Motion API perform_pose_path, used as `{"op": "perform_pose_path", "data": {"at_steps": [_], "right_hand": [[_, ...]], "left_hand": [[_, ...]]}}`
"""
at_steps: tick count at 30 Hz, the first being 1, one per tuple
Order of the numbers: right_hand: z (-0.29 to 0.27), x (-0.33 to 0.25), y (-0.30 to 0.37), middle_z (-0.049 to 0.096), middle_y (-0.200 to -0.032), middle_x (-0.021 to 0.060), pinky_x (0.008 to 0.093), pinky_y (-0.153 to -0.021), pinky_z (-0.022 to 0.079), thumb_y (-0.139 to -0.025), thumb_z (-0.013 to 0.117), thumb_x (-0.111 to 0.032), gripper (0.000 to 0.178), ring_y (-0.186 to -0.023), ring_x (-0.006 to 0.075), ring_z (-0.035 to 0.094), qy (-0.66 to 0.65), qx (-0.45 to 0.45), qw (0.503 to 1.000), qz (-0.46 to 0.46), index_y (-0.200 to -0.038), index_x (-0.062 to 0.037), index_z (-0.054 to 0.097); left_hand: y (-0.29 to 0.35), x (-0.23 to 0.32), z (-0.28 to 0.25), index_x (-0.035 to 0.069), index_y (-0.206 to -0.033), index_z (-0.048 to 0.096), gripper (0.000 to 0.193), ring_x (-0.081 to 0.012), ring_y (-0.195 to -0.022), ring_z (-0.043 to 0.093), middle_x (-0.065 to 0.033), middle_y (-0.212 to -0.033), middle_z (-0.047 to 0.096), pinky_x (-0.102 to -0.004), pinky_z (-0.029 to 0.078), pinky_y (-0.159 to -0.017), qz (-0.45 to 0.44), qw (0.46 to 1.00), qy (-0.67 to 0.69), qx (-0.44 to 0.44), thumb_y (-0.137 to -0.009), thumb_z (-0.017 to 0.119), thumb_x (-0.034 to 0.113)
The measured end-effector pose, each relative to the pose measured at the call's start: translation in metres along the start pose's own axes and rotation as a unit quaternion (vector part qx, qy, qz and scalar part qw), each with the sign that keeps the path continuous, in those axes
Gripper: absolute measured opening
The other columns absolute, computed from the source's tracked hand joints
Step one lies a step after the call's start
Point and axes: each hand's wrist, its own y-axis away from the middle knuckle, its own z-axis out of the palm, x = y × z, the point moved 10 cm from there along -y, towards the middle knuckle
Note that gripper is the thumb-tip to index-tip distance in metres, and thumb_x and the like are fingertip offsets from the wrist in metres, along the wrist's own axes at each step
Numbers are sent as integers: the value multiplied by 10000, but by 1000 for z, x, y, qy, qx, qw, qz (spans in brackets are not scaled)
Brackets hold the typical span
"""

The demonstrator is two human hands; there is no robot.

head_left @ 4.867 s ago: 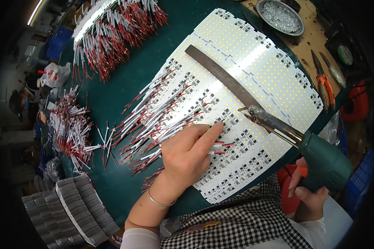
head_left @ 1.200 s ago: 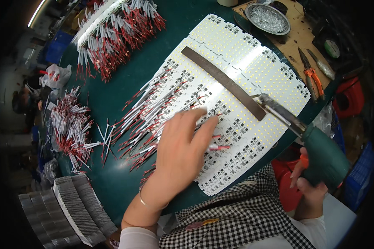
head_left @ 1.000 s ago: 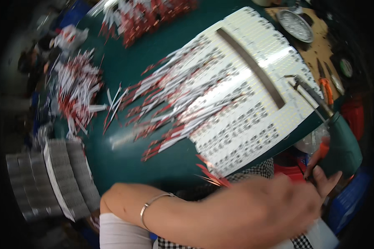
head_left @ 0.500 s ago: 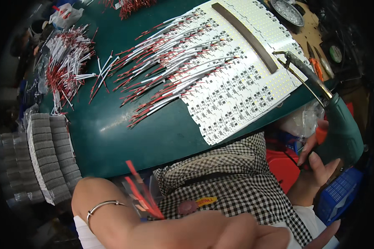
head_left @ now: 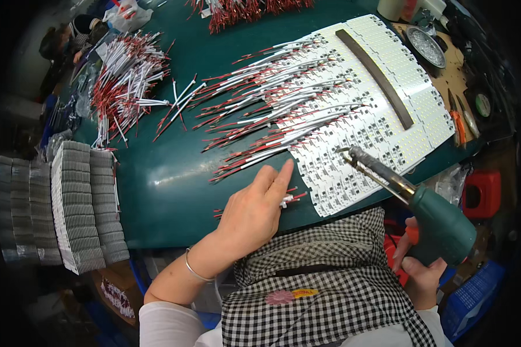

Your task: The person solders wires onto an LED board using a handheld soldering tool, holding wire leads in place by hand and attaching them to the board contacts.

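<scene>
My left hand (head_left: pixel 252 209) is over the near edge of the green table, its index finger stretched toward the white circuit boards (head_left: pixel 336 188). Short red and white wires (head_left: pixel 292 199) stick out on both sides of it, and the fingers curled round them are partly hidden. Held in my right hand (head_left: pixel 422 272) is a green soldering gun (head_left: pixel 440 225), its metal tip (head_left: pixel 347 155) over the lower part of the boards. Rows of red and white wires (head_left: pixel 272 115) lie across the boards' left side. A dark curved bar (head_left: pixel 376 78) rests on top of the boards.
A heap of loose wires (head_left: pixel 127 87) lies at the far left, with grey stacked parts (head_left: pixel 78 208) nearer me. At the right are a metal dish (head_left: pixel 425 46), orange-handled pliers (head_left: pixel 457 124), a red stool (head_left: pixel 481 194) and a blue basket (head_left: pixel 474 301).
My left hand has moved from over my lap forward onto the table edge with wires. The soldering gun has swung left, its tip now over the lower boards. The view has shifted.
</scene>
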Motion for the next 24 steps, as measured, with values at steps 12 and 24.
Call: {"op": "perform_pose_path", "data": {"at_steps": [12,24], "right_hand": [[-1,27,-1,574,-1255,176,282,-480,529,-680,804,-100,706,-665,219,628,-11,-41,993,113,-1288,67,486],[-6,49,9,631,-757,129,280,-535,497,-738,807,-186,678,-593,186,588,31,-78,983,163,-1311,18,509]], "left_hand": [[-22,2,-12,44,-1185,647,566,-243,-668,615,-83,-790,581,-352,512,-571,78,997,-16,14,-644,613,-120],[-15,12,-9,19,-1042,672,366,-184,-615,617,-94,-802,629,-285,493,-495,172,981,-39,85,-677,641,17]]}}
